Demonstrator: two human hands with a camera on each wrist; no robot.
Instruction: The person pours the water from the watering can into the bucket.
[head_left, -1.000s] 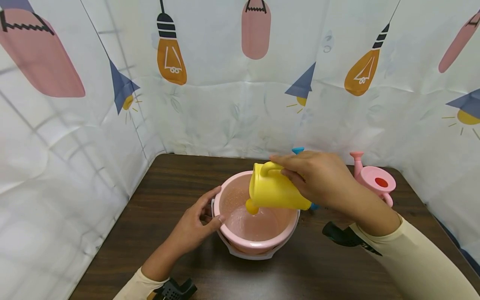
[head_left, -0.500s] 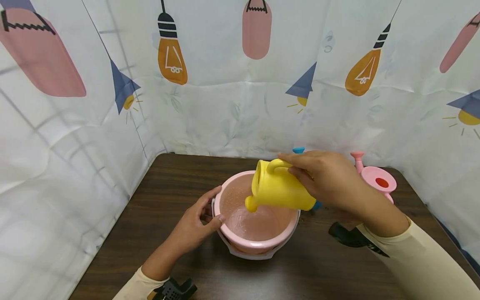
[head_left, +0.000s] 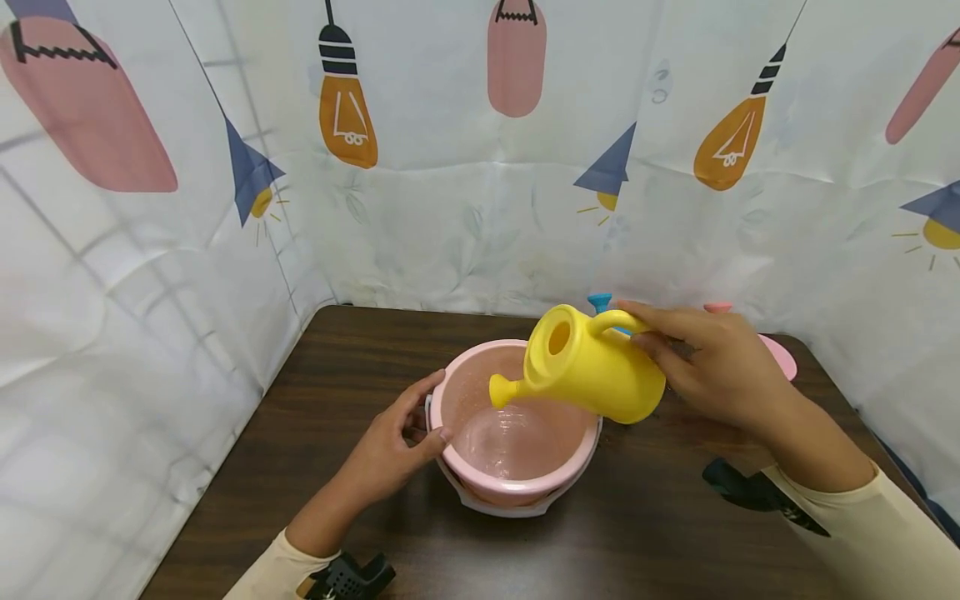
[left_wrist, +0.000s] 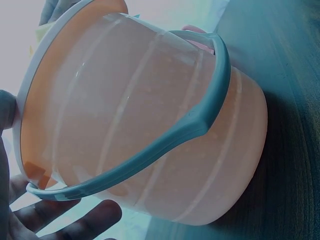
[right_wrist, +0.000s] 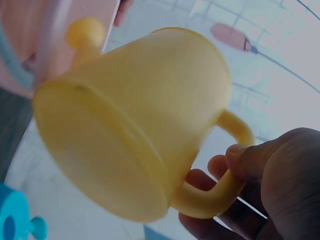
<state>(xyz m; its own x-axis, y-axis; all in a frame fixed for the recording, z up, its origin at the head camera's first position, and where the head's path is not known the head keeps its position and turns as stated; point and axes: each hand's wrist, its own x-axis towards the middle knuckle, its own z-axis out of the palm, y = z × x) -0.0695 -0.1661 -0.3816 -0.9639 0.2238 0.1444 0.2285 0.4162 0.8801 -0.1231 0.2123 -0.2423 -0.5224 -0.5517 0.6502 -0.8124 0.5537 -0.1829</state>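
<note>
A pink bucket with a pale handle lowered around its side stands upright on the table. My left hand grips its left rim, the thumb over the edge and the other fingers outside. My right hand holds a yellow watering can by its handle, thumb and fingers around it in the right wrist view. The can is tilted above the bucket's right side, its spout over the opening. Some clear liquid glints on the bucket floor.
Behind the yellow can stands a blue watering can, mostly hidden in the head view. A pink watering can at the back right is partly covered by my right hand. A printed white curtain borders the dark wooden table.
My right hand has drawn the yellow watering can to the right and tipped it back toward upright, so its top opening now shows. The left hand stays on the bucket's rim.
</note>
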